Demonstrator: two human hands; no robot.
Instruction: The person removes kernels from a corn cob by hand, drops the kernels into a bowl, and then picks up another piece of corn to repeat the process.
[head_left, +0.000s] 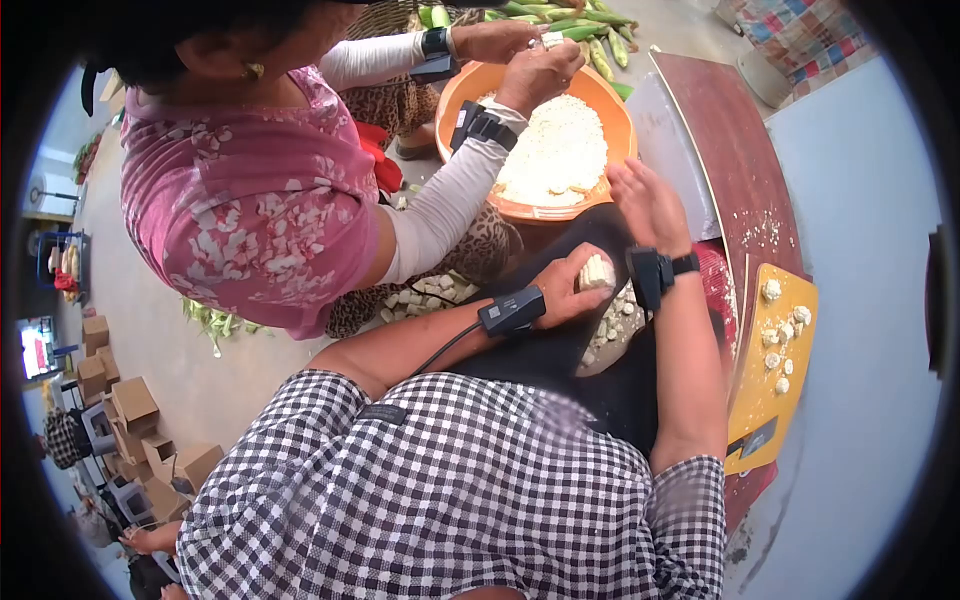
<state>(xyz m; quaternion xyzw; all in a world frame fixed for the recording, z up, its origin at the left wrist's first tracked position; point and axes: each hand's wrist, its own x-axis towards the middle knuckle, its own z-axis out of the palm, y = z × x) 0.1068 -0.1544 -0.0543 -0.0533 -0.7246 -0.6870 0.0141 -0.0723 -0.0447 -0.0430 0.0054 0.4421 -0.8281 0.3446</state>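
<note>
My left hand (572,288) is closed around a short piece of pale corn cob (597,272), held above my dark-clothed lap. Farther up, my right hand (652,205) has its fingers stretched out, close to the near right rim of an orange basin (622,130). I see nothing held in it. A heap of whitish corn kernels (560,145) lies in the basin. Across from me, a co-worker's hands (540,75) hold another piece of corn (552,40) over the basin.
At right, a yellow cutting board (768,350) bears several cob pieces and a knife (752,440). A reddish board (715,140) leans beyond it. Husked cob pieces (430,295) lie on the floor; green corn ears (590,25) are piled behind the basin. Cardboard boxes (135,400) stand far left.
</note>
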